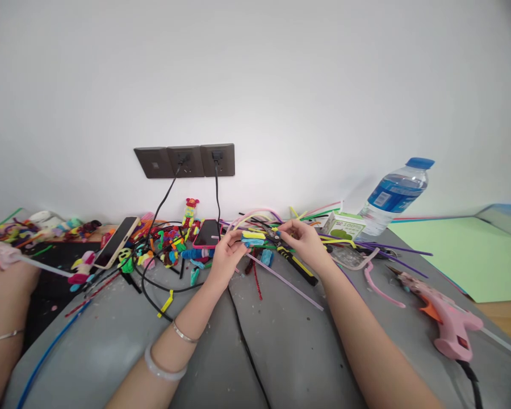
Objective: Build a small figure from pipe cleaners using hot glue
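Note:
My left hand (227, 258) is closed in a pinch on a yellow and blue pipe-cleaner piece (252, 239), with fuzzy bands lying side by side. A short gap to the right, my right hand (303, 243) has thumb and finger pressed around a small yellow pipe-cleaner bit (275, 230), mostly covered by the fingertips. Pliers with yellow and black handles (298, 267) lie on the table below the right hand. A blue fuzzy piece (267, 258) and a lilac pipe cleaner (287, 281) rest between my hands.
A pink glue gun (449, 324) and a water bottle (394, 196) are at the right, near a small box (343, 226). Black cables (242, 329) cross the grey table. Phones (120, 241) and fuzzy figures lie left. Another person's hand (8, 278) holds a white stick far left.

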A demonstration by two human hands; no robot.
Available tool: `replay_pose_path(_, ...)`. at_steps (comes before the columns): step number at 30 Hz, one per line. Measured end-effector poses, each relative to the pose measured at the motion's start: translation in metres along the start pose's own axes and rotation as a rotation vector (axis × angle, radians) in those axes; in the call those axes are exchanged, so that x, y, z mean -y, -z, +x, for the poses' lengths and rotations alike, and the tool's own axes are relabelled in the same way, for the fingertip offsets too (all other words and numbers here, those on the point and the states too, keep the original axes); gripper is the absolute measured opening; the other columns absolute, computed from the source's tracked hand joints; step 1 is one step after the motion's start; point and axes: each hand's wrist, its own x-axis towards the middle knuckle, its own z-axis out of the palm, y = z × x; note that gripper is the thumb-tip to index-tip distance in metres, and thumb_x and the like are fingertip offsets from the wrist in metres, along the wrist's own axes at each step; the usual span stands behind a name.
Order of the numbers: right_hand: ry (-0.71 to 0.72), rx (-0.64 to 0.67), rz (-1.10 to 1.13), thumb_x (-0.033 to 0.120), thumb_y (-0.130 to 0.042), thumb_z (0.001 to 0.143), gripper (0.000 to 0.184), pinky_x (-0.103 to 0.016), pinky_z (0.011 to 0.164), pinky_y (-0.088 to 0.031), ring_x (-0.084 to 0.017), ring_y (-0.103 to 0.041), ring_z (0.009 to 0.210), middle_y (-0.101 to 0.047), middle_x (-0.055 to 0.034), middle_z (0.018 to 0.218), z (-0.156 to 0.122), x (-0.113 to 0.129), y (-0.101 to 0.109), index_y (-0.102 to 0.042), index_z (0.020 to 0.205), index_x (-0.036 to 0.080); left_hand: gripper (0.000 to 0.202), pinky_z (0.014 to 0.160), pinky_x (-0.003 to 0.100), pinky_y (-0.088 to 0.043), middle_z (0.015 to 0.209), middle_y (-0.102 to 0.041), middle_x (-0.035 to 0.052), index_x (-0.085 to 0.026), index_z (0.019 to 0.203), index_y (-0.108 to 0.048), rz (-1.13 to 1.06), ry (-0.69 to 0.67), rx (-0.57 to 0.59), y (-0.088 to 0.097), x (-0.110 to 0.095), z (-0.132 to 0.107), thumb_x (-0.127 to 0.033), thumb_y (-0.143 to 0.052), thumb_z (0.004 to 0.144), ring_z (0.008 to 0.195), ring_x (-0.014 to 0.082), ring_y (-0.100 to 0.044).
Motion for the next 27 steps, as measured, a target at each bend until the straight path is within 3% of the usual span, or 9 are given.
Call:
replay_pose_path(4, -0.005, 0.007, 0.099, 0.035, -0.068, 0.076, 0.018, -0.031, 0.064, -0.044, -0.018, -0.059, 0.072, -0.066, -0.0045, 0.082, 0.0, -0.002, -0.004, -0.058, 0.073, 0.019, 0.043, 0.085, 0.035, -0.058, 0.11, -0.067, 0.01, -0.017, 0.104, -0.063, 0.006, 0.015, 0.014, -0.001, 0.0, 0.0, -0.034, -0.079, 0.069, 0.103, 0.0229, -0.065)
replay_pose_path(9, -0.054, 0.004, 0.264, 0.039, -0.073, 0.073, 0.032, -0.03, 0.064, -0.048, -0.017, -0.062, 0.072, -0.068, -0.0026, 0.079, 0.0, 0.002, -0.005, -0.065, 0.097, 0.02, 0.041, 0.083, 0.035, -0.058, 0.109, -0.066, 0.0095, -0.017, 0.102, -0.063, 0.015, 0.038, 0.017, -0.001, 0.0, -0.001, -0.033, -0.08, 0.068, 0.1, 0.0225, -0.066)
replay_pose_path(14, -0.1, -0.011, 0.344, 0.049, -0.077, 0.069, 0.033, -0.034, 0.071, -0.051, -0.021, -0.065, 0.08, -0.071, -0.0056, 0.087, 0.0, 0.002, -0.005, -0.066, 0.083, 0.021, 0.041, 0.083, 0.036, -0.058, 0.109, -0.066, 0.0101, -0.017, 0.1, -0.064, 0.024, 0.034, 0.043, 0.0, 0.003, 0.0, -0.033, -0.081, 0.066, 0.096, 0.0222, -0.067)
replay_pose_path(19, -0.135, -0.063, 0.401, 0.048, -0.079, 0.066, 0.034, -0.029, 0.063, -0.047, -0.015, -0.059, 0.067, -0.065, -0.0015, 0.079, 0.0, 0.004, -0.006, -0.061, 0.077, 0.021, 0.039, 0.08, 0.035, -0.058, 0.108, -0.066, 0.0097, -0.017, 0.099, -0.064, 0.041, 0.033, 0.046, 0.0, 0.004, 0.0, -0.032, -0.08, 0.067, 0.085, 0.0183, -0.067)
replay_pose_path(27, -0.12, -0.042, 0.495, 0.046, -0.079, 0.069, 0.034, -0.029, 0.067, -0.048, -0.016, -0.061, 0.071, -0.066, 0.0001, 0.078, -0.002, 0.012, -0.011, -0.06, 0.086, 0.024, 0.039, 0.082, 0.037, -0.057, 0.106, -0.065, 0.0093, -0.016, 0.098, -0.064, 0.04, 0.045, 0.057, -0.001, 0.003, 0.0, -0.031, -0.081, 0.066, 0.087, 0.0189, -0.066)
